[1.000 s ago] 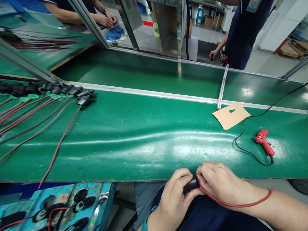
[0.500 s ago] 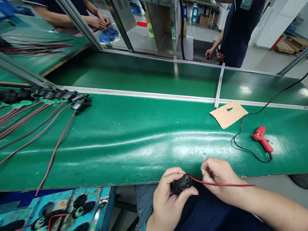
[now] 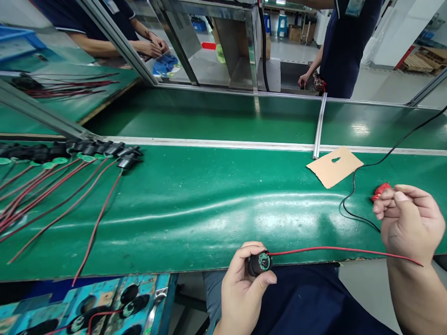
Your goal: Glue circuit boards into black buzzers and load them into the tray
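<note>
Well, our left hand [image 3: 241,291] pinched the black part [image 3: 255,265], seemingly so its green-ringed end [image 3: 265,261] faced us, while our right hand [image 3: 410,218] curled before the red tool [image 3: 380,190], grip unclear.

Wired parts [image 3: 90,148] left, tool [image 3: 380,190] right, card [image 3: 331,173] between

No text, number, brand or sign could be read with certainty. Well beyond the cardboard piece [image 3: 331,173] and slightly to its right, a badge [image 3: 355,7] showed on a standing person [image 3: 344,60], its print too small to make out. Far to the cardboard's left, a pale tag [image 3: 111,5] on another person's dark shirt [image 3: 122,23] was just as illegible.
</note>
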`<state>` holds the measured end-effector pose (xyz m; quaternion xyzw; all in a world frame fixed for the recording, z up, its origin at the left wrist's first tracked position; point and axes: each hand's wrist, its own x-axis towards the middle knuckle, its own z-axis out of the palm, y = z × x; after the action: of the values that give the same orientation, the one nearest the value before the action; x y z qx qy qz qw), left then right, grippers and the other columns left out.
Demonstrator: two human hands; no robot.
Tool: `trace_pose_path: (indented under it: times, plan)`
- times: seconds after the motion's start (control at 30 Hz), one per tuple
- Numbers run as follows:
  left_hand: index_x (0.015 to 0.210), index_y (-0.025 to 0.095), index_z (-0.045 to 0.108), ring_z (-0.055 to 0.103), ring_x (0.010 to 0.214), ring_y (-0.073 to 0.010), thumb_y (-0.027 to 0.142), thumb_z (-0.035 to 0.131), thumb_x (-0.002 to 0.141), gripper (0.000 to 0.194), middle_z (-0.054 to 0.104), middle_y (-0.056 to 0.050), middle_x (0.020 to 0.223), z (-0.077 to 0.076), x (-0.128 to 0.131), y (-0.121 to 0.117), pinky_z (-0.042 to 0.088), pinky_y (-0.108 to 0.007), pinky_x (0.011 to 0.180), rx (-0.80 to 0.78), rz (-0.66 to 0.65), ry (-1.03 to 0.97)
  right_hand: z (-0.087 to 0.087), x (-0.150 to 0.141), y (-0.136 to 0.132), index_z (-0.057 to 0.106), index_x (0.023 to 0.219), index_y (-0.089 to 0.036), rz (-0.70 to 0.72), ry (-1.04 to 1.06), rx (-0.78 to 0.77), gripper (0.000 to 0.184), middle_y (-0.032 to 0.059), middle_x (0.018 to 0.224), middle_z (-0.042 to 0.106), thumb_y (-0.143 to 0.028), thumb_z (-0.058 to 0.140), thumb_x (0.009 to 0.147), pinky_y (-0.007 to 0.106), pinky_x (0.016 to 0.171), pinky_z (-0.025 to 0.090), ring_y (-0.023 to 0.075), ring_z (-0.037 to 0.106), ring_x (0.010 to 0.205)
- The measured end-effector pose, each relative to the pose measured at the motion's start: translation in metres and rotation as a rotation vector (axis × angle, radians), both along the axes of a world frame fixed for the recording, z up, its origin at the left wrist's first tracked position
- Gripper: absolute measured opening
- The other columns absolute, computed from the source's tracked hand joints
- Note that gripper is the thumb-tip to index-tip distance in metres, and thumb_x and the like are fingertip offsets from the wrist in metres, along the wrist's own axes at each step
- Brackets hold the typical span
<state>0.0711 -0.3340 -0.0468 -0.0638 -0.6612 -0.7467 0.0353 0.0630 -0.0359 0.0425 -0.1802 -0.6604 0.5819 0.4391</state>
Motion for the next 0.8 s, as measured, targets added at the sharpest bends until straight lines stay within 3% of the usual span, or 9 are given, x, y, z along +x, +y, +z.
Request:
trace_pose_path:
  times: [0.07,0.2,0.37,0.47,0.53,0.67,0.73,0.8]
  plan:
    - [0.103,0.027,0.069,0.066,0.092,-0.0178,0.040,0.083,0.080,0.030,0.068,-0.004,0.102,-0.003,-0.001,-0.001,0.055,-0.025,0.080,0.084,-0.046,-0.086,-0.003,-0.004,-0.002,0.063,0.081,-0.020,0.132,-0.139,0.022,0.017,-0.0006,0.068,0.065,-0.034,0.071,0.087,0.026,0.043,0.041,0.0141,0.058,0.050]
    - [0.110,0.029,0.068,0.059,0.107,-0.0208,0.045,0.074,0.087,0.029,0.063,-0.006,0.114,-0.007,0.001,-0.005,0.050,-0.028,0.089,0.200,-0.150,-0.229,-0.022,-0.013,-0.004,0.055,0.064,-0.020,0.468,-0.628,0.203,0.041,-0.0021,0.054,0.058,-0.050,0.064,0.091,0.026,0.051,0.042,0.0123,0.053,0.051]
    - [0.122,0.030,0.061,0.053,0.093,-0.0174,0.041,0.058,0.099,0.026,0.057,-0.007,0.121,-0.003,0.007,-0.014,0.048,-0.030,0.080,0.285,-0.239,-0.361,-0.047,-0.018,0.003,0.068,0.098,-0.020,0.792,-0.981,0.385,0.023,0.0014,0.082,0.072,-0.033,0.054,0.085,0.031,0.064,0.049,0.0153,0.063,0.060]
    - [0.122,0.030,0.060,0.051,0.093,-0.0172,0.038,0.057,0.099,0.024,0.055,-0.007,0.121,-0.001,0.009,-0.018,0.047,-0.029,0.078,0.259,-0.225,-0.372,-0.051,-0.016,0.018,0.068,0.083,-0.020,0.851,-1.038,0.394,0.019,0.0012,0.072,0.070,-0.027,0.051,0.079,0.030,0.061,0.047,0.0161,0.062,0.060]
    - [0.121,0.030,0.060,0.049,0.092,-0.0170,0.037,0.057,0.099,0.023,0.055,-0.006,0.120,-0.001,0.009,-0.020,0.046,-0.028,0.076,0.230,-0.213,-0.371,-0.048,-0.017,0.033,0.066,0.074,-0.020,0.808,-0.949,0.289,0.015,0.0005,0.062,0.065,-0.027,0.054,0.079,0.027,0.057,0.044,0.0154,0.059,0.058]
    - [0.119,0.031,0.059,0.049,0.088,-0.0155,0.036,0.056,0.100,0.020,0.054,-0.005,0.119,-0.002,0.007,-0.021,0.046,-0.028,0.076,0.214,-0.218,-0.372,-0.036,-0.027,0.049,0.070,0.088,-0.020,0.641,-0.634,-0.199,0.013,0.0012,0.074,0.068,-0.031,0.068,0.082,0.022,0.050,0.042,0.0110,0.055,0.056]
    - [0.117,0.031,0.059,0.049,0.087,-0.0148,0.035,0.057,0.099,0.019,0.053,-0.004,0.118,-0.001,0.006,-0.021,0.046,-0.028,0.077,0.196,-0.202,-0.350,-0.033,-0.030,0.039,0.072,0.099,-0.019,0.607,-0.528,-0.373,0.023,0.0035,0.082,0.070,-0.036,0.073,0.084,0.021,0.048,0.043,0.0102,0.056,0.056]
    - [0.115,0.031,0.060,0.049,0.085,-0.0140,0.034,0.059,0.099,0.017,0.053,-0.003,0.117,-0.001,0.004,-0.021,0.045,-0.027,0.075,0.170,-0.178,-0.323,-0.036,-0.027,0.014,0.071,0.108,-0.018,0.691,-0.515,-0.477,0.035,0.0079,0.091,0.073,-0.047,0.069,0.089,0.021,0.046,0.044,0.0113,0.059,0.058]
